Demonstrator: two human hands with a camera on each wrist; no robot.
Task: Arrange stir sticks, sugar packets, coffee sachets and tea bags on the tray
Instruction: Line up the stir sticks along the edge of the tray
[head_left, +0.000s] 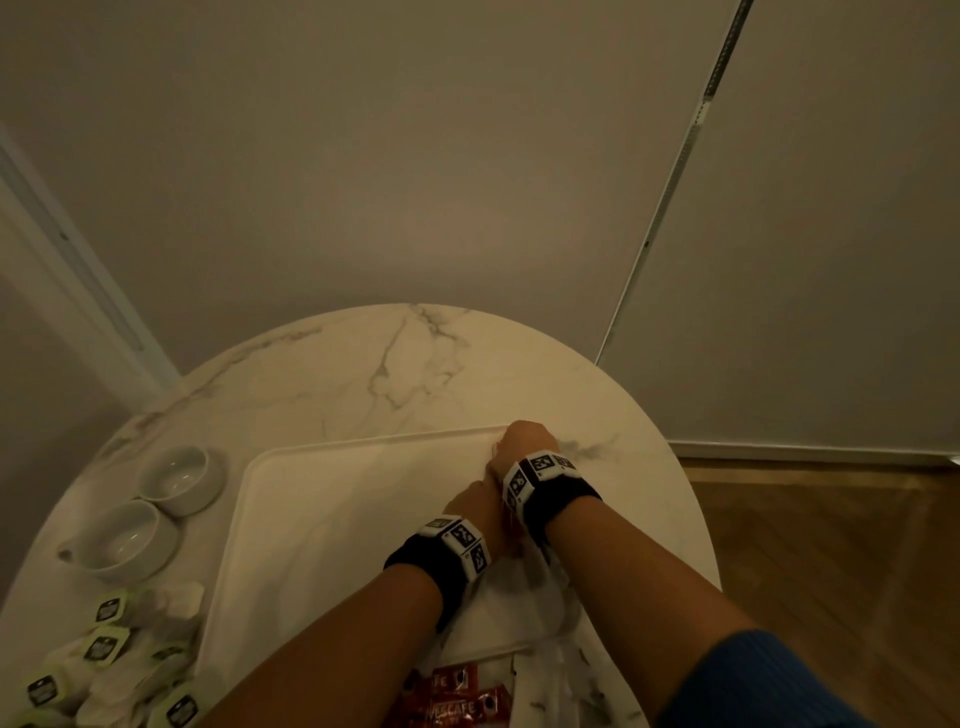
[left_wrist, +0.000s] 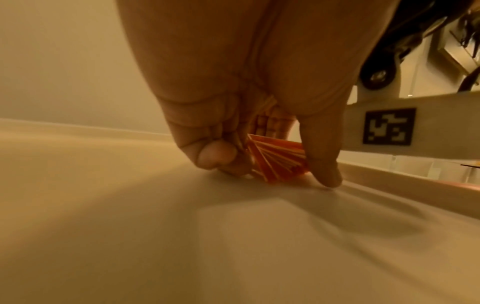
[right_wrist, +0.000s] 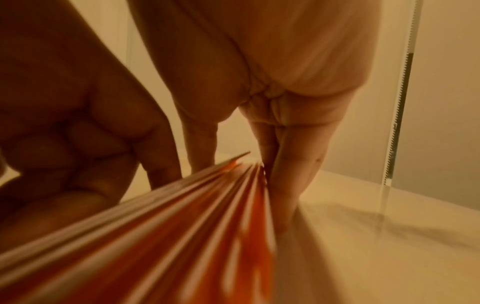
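A white tray (head_left: 363, 442) lies on the round marble table (head_left: 395, 364). At its far right corner both hands hold one stack of red coffee sachets (left_wrist: 278, 162) standing on edge on the tray floor. My left hand (head_left: 475, 501) pinches the near end between thumb (left_wrist: 324, 164) and curled fingers (left_wrist: 215, 156). My right hand (head_left: 524, 441) holds the far end, thumb on one side and fingers (right_wrist: 283, 185) along the other side of the sachets (right_wrist: 182, 236). In the head view the wrists hide most of the stack.
Two white cups (head_left: 176, 478) (head_left: 127, 540) stand left of the tray. Several green-tagged tea bags (head_left: 104, 649) lie at the near left. Loose red sachets (head_left: 457, 696) sit at the table's front edge, pale wrapping (head_left: 545, 597) beside them. A wall stands behind the table.
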